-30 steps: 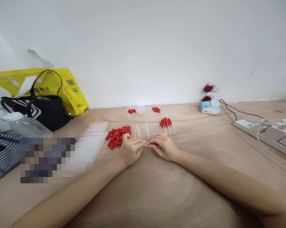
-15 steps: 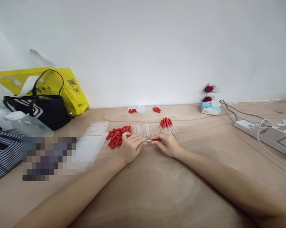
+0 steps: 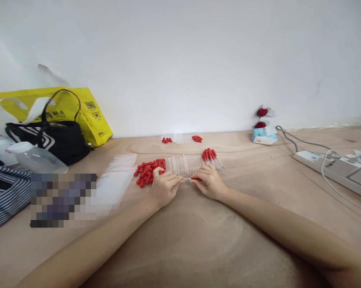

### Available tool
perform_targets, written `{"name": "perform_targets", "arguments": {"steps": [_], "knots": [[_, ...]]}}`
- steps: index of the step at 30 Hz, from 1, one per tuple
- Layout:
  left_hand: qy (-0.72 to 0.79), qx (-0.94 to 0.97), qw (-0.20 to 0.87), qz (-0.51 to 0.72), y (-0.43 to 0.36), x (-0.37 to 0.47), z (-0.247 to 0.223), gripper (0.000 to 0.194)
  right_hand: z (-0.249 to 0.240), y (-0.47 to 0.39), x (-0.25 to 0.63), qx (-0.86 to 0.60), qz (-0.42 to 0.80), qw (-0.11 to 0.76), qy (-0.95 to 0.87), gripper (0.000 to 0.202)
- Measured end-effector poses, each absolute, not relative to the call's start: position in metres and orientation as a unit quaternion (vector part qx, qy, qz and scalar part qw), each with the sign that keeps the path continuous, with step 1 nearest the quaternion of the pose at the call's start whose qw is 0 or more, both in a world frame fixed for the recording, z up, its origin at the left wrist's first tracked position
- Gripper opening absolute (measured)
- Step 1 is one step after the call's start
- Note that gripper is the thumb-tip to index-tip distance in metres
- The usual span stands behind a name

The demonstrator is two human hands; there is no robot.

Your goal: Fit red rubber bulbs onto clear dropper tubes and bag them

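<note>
My left hand (image 3: 165, 186) pinches a thin clear glass dropper tube (image 3: 186, 179), held level above the table. My right hand (image 3: 210, 182) grips a red rubber bulb (image 3: 196, 179) at the tube's right end; its fingers hide part of the bulb. Behind my left fingers lies a pile of loose red rubber bulbs (image 3: 144, 173). A row of clear tubes (image 3: 184, 163) is laid side by side just beyond both hands. Past my right fingers, several droppers with red bulbs fitted (image 3: 209, 153) lie together, tips pointing toward me.
Clear zip bags (image 3: 116, 188) lie to the left, near a plastic bottle (image 3: 39, 156), a black bag (image 3: 52, 142) and a yellow bag (image 3: 98, 116). At the back is a packed bag with red bulbs (image 3: 182, 138). A tissue pack (image 3: 264, 136) and power strip (image 3: 333, 170) are at right.
My right hand has shifted slightly left and down, its fingers closing further over the red bulb. My left hand stays on the tube, almost unmoved.
</note>
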State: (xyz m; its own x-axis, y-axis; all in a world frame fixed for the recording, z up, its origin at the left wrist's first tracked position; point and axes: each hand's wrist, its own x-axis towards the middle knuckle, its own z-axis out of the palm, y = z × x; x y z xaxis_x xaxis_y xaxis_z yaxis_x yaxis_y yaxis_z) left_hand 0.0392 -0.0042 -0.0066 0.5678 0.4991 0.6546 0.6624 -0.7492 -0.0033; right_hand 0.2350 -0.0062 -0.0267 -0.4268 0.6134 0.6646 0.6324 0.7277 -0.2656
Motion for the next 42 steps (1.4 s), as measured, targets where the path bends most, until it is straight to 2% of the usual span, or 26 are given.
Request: {"name": "perform_targets", "arguments": {"steps": [6, 12, 14, 20, 23, 25, 28, 34, 37, 42], "knots": [[-0.348, -0.864, 0.119, -0.345, 0.0, 0.039, -0.009, 0.017, -0.025, -0.002, 0.234, -0.375, 0.062, 0.434, -0.817, 0.016], [-0.357, -0.865, 0.101, -0.338, -0.002, 0.04, -0.007, 0.018, -0.021, -0.003, 0.234, -0.378, 0.066, 0.426, -0.819, 0.016], [-0.362, -0.865, 0.091, -0.334, -0.002, 0.041, -0.006, 0.018, -0.021, -0.002, 0.234, -0.374, 0.118, 0.44, -0.808, 0.016], [-0.38, -0.861, 0.056, -0.334, -0.001, 0.041, -0.005, 0.026, -0.024, 0.001, 0.221, -0.379, 0.401, 0.545, -0.631, 0.031], [-0.361, -0.87, 0.044, -0.332, -0.003, 0.04, -0.003, 0.024, -0.017, 0.01, 0.218, -0.354, 0.448, 0.561, -0.599, 0.032], [-0.351, -0.875, 0.031, -0.331, -0.004, 0.039, -0.002, 0.023, -0.007, 0.024, 0.229, -0.371, 0.427, 0.563, -0.603, 0.037], [-0.363, -0.872, 0.023, -0.328, -0.006, 0.04, -0.001, 0.021, 0.009, 0.05, 0.263, -0.473, 0.33, 0.55, -0.604, 0.045], [-0.379, -0.87, 0.04, -0.314, -0.002, 0.043, -0.005, 0.014, 0.005, 0.077, 0.317, -0.673, 0.123, 0.355, -0.637, 0.03], [-0.381, -0.872, 0.04, -0.306, -0.001, 0.043, -0.005, 0.013, -0.006, 0.079, 0.315, -0.692, 0.095, 0.327, -0.637, 0.036], [-0.387, -0.873, 0.033, -0.295, -0.002, 0.042, -0.005, 0.014, -0.015, 0.084, 0.307, -0.682, 0.084, 0.33, -0.648, 0.048]]}}
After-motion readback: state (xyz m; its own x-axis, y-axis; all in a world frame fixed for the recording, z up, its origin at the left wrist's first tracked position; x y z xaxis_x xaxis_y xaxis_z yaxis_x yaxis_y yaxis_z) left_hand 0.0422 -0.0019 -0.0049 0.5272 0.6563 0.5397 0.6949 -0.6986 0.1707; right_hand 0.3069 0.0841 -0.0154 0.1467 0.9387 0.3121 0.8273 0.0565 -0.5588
